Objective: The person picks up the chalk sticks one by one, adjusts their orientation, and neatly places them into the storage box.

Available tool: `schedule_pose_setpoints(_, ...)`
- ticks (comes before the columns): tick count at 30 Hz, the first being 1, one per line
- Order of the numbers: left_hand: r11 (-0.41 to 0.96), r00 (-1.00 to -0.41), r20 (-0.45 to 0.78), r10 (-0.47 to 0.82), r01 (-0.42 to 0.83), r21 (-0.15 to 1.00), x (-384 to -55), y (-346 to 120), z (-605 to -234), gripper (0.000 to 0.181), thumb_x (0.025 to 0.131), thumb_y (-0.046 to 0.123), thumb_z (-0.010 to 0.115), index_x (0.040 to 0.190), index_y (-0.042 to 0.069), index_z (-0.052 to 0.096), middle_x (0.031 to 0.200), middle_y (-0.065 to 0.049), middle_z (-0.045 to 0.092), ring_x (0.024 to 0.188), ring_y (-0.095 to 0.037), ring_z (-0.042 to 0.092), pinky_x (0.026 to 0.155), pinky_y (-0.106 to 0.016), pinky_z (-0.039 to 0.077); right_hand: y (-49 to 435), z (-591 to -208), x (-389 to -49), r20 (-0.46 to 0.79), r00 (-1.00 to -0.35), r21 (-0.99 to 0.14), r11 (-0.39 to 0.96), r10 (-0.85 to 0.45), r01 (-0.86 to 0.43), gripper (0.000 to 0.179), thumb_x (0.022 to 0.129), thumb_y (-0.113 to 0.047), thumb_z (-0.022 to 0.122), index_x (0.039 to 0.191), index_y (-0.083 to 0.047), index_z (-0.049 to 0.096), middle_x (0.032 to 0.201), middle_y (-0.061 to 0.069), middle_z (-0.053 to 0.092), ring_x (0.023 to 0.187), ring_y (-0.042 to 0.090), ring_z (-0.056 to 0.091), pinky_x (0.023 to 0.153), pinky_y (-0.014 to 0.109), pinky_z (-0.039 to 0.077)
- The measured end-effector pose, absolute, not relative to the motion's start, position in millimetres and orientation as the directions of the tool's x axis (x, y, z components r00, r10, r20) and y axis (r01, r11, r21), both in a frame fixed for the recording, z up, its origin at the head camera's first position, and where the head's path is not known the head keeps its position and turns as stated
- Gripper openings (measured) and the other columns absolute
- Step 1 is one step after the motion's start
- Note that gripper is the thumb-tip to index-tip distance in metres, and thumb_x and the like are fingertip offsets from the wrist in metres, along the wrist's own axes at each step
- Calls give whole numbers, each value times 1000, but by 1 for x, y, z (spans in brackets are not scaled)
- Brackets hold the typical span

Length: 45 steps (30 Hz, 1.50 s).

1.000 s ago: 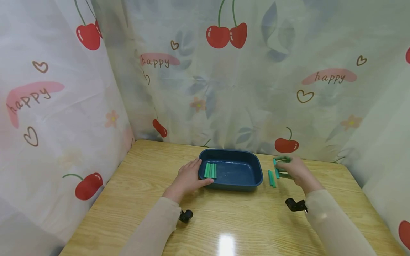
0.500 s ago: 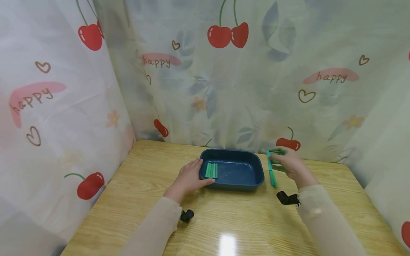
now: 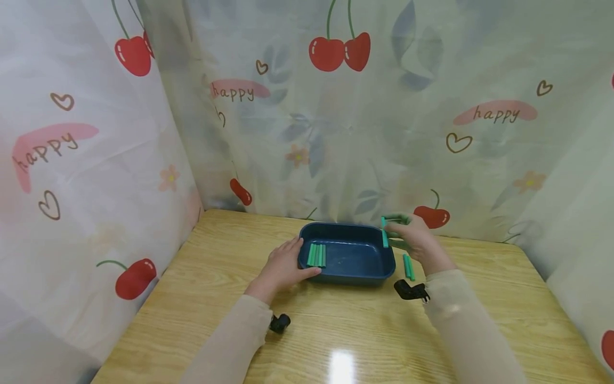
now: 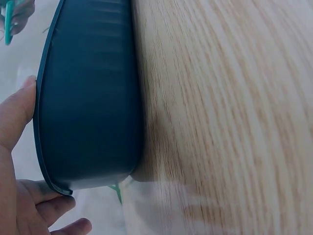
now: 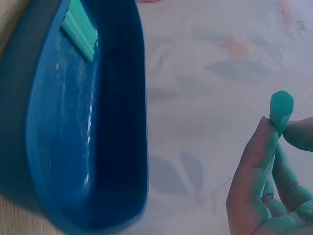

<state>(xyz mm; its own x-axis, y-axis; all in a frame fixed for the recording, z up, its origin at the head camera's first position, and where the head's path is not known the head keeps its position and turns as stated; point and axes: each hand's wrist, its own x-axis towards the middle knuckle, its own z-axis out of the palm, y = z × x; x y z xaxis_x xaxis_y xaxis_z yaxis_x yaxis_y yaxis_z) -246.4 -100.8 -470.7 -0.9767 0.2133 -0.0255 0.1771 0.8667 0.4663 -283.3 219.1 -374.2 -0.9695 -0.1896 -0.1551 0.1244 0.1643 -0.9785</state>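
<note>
By the right hand [image 3: 413, 238], a green stick [image 3: 385, 234] is pinched between thumb and fingertips and held raised at the right end of a dark blue rectangular tray [image 3: 357, 261], whose left end is gripped at the rim by the left hand [image 3: 284, 266], thumb and fingers spread around it. Inside the tray, a row of green sticks [image 3: 316, 256] is lined up at the left end. Just outside the right wall, a pair of green sticks [image 3: 409, 266] is laid side by side on the wood-grain table [image 3: 316, 325], which is backed by a cherry-printed curtain [image 3: 345, 160].
</note>
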Motion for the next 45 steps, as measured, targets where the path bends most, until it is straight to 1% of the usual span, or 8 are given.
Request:
schedule_pose_setpoints(3, 867, -976, -26, 215, 178, 465, -247, -101, -471, 105, 84, 71, 64, 160, 10, 25, 165, -8, 25, 151, -29, 22, 121, -51, 15, 211, -375, -285, -161, -969, -981, 140, -189, 135, 46, 98, -10, 60, 137, 7, 44, 116, 8, 55, 92, 17, 61, 82, 29, 54)
schedule_pose_setpoints(6, 866, -976, -24, 218, 182, 466, -247, -101, -471, 105, 84, 71, 64, 160, 10, 25, 164, -8, 25, 151, -29, 22, 121, -51, 15, 204, -376, -287, -168, -969, -982, 118, -179, 148, 45, 97, -8, 61, 137, 6, 45, 109, 6, 57, 87, 15, 60, 79, 27, 55)
schedule_pose_setpoints(9, 865, -976, -23, 219, 183, 467, -246, -101, -471, 104, 84, 70, 64, 160, 10, 25, 164, -8, 25, 151, -29, 22, 121, -51, 15, 197, -378, -290, -176, -969, -982, 94, -175, 161, 46, 97, -6, 62, 138, 6, 45, 107, 5, 59, 84, 14, 61, 78, 27, 56)
schedule_pose_setpoints(25, 870, -977, -40, 211, 169, 463, -246, -100, -470, 104, 84, 70, 64, 160, 11, 23, 165, -7, 24, 151, -28, 21, 121, -51, 14, 156, -393, -301, -199, -964, -980, 16, -174, 200, 46, 95, -3, 63, 138, 6, 50, 100, 5, 60, 77, 14, 63, 70, 28, 58)
schedule_pose_setpoints(30, 867, -976, -44, 211, 166, 470, -245, -101, -468, 104, 85, 69, 64, 160, 11, 23, 165, -8, 24, 151, -28, 21, 121, -51, 14, 144, -401, -304, -211, -960, -977, 13, -186, 212, 44, 95, -4, 62, 137, 5, 51, 101, 5, 60, 79, 15, 63, 71, 29, 58)
schedule_pose_setpoints(35, 866, -976, -52, 213, 164, 472, -245, -101, -466, 104, 85, 70, 64, 160, 11, 23, 165, -7, 23, 151, -28, 21, 121, -52, 14, 133, -410, -305, -232, -955, -972, 5, -183, 235, 42, 95, -2, 62, 135, 5, 54, 98, 5, 61, 78, 14, 63, 70, 29, 58)
schedule_pose_setpoints(38, 867, -975, -50, 215, 167, 469, -245, -101, -467, 104, 85, 70, 64, 160, 11, 23, 165, -8, 23, 151, -29, 21, 121, -52, 14, 127, -418, -306, -239, -953, -971, 24, -186, 239, 42, 95, -3, 62, 136, 5, 54, 98, 5, 61, 78, 14, 63, 70, 29, 57)
schedule_pose_setpoints(45, 866, -975, -33, 220, 179, 467, -245, -101, -467, 104, 85, 70, 64, 160, 10, 24, 164, -9, 25, 151, -30, 22, 120, -54, 15, 116, -440, -311, -267, -952, -964, 35, -149, 265, 40, 92, -1, 64, 131, 5, 58, 95, 6, 62, 74, 13, 63, 68, 28, 58)
